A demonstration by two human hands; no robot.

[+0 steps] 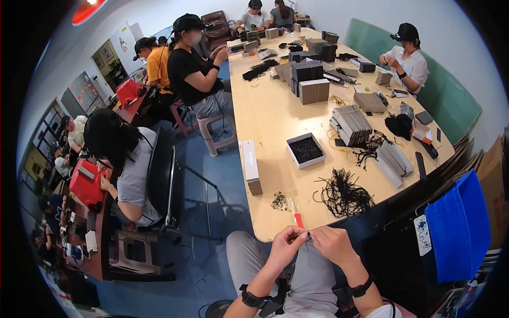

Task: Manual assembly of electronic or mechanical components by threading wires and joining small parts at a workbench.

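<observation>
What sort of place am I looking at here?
Likely a small hand-assembly workshop: several people sit around a long table bearing stacked grey cards and a pile of black cords.

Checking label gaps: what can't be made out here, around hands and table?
Small dark item between left hand and right hand: head view, partly hidden by them, too small to identify.
Black pieces in the white box: head view, too small and heaped to separate.
Black cord tangle: head view, overlapping strands hide the count.
Left forearm: head view, cut off by lower edge.
</observation>
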